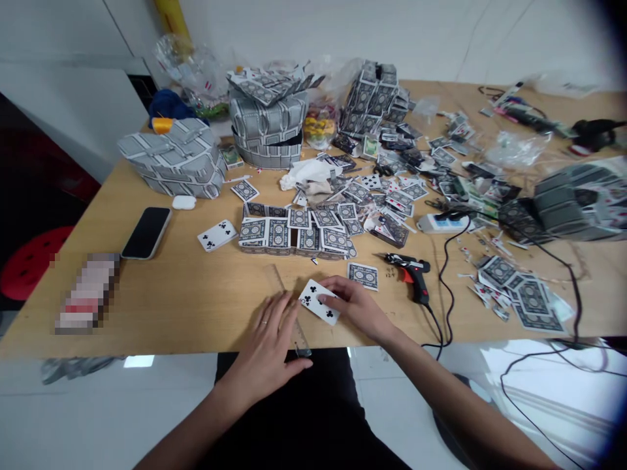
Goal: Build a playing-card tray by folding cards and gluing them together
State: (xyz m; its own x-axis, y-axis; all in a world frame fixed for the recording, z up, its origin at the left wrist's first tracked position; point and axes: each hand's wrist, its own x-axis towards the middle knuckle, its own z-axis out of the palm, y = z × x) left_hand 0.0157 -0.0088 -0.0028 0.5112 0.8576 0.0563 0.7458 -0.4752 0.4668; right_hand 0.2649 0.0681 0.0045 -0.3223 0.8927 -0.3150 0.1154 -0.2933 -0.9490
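The table's [196, 307] near edge passes under my left hand [267, 346], and bare wood stretches left towards a phone [147, 233]. Ahead, a low wall of playing cards [279, 238] limits the room; a glue gun [417, 282] lies to the right. My right hand [360, 303] pinches a clubs card [313, 306], thumb on top, just beside my left fingertips. My left fingers lie stretched out, unclenched, across a clear ruler [300, 334].

White rectangular playing card with black clubs [317, 308]: face up, slanted; I hold it in my right hand [356, 303].
Clear, straight plastic ruler [300, 337]: aslant before me, partly covered by my left hand [264, 343], beside the card.
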